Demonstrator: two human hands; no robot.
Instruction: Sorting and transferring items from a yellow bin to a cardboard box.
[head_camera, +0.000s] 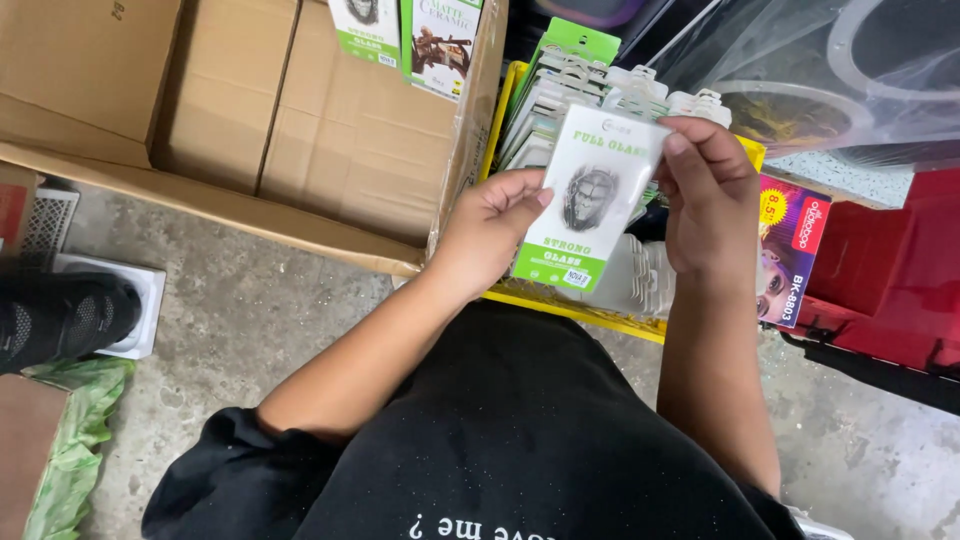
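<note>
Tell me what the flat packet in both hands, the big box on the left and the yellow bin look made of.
Flat packet: seemingly glossy printed card in a clear plastic sleeve, judging by its sheen. Big box: matte brown corrugated cardboard, with folded flaps and creases. Yellow bin: probably rigid moulded plastic, going by its smooth, bright rim.

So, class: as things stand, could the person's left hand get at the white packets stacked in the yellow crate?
Probably yes: the left hand hangs just above the white packets in the open-topped yellow crate, though it holds the green-and-white packet.
</note>
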